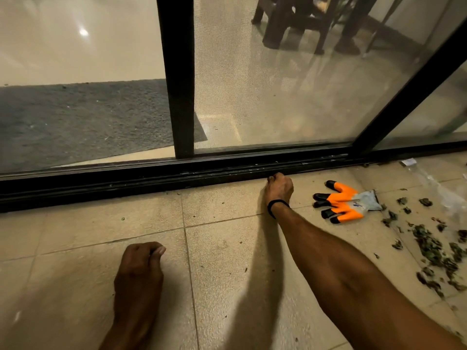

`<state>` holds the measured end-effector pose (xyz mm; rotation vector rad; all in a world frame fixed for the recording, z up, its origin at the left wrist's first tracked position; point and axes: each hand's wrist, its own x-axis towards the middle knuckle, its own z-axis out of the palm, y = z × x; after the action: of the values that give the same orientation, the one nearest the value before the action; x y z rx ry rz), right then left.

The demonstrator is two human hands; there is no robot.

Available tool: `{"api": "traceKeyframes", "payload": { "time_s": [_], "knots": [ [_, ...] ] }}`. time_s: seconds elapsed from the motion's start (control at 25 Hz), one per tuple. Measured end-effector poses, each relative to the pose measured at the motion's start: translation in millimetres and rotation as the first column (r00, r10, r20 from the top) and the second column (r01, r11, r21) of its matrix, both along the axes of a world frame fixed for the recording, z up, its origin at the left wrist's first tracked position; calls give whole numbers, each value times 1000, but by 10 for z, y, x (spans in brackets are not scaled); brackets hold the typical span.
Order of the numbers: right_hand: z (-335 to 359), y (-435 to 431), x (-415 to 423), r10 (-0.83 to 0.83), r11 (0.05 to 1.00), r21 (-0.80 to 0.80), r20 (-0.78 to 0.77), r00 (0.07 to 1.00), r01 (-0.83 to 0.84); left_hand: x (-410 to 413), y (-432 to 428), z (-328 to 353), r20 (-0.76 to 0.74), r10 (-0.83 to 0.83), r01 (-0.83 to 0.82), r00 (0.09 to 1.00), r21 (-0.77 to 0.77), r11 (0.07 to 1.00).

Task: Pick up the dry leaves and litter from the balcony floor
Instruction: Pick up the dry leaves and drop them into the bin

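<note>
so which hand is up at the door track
The right hand, the one with the dark wristband, its fingers curled at the black door track. The left hand rests curled on the tiles, well short of it.

**Colours on the balcony, as my feed shows them**

From my station, the square floor tiles read pale beige, faintly mottled, with thin darker grout lines forming a grid. The metal sliding-door frame is black, and I see pale specks along its bottom rail. Behind the glass lies a dark grey speckled mat. The fine mesh screen shows a tight woven grid in hazy tan, and the furniture legs beyond it look dark brown. The rubber-coated work glove has bright orange fingers with black tips and a light grey cuff bearing a small blue mark. The scattered dry leaves are dull green and brown. A thin black band circles the right wrist.
</note>
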<state>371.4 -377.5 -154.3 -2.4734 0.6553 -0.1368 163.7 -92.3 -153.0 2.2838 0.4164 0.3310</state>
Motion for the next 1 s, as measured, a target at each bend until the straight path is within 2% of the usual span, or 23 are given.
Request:
{"api": "traceKeyframes", "payload": {
  "time_s": [0.12,0.28,0.48,0.64,0.76,0.84,0.92,1.0],
  "knots": [
    [43,113,-83,-68,997,22,-65,996,70,33,40,93,30,6,-6,1000,6,1000],
    [27,610,-342,-150,975,172,44,988,141,129,139,279,81,15,-15,997,10,1000],
    [315,1426,-617,-25,940,342,95,995,-9,123,368,532,119,104,-111,987,56,992],
    [671,2265,-902,180,867,441,156,971,-231,-104,703,819,178,143,-158,974,73,985],
    [1037,3138,-1228,421,732,484,233,877,-480,-375,1120,1272,285,222,-252,932,75,965],
    [1355,3765,-1482,550,574,540,304,778,-616,-612,1520,1653,381,302,-364,874,103,926],
    [1719,4385,-1752,639,419,539,396,659,-730,-925,1988,2030,461,415,-519,785,123,846],
    [2087,4907,-2020,696,294,461,498,518,-838,-1263,2459,2323,483,523,-653,703,145,744]
  ]
}}
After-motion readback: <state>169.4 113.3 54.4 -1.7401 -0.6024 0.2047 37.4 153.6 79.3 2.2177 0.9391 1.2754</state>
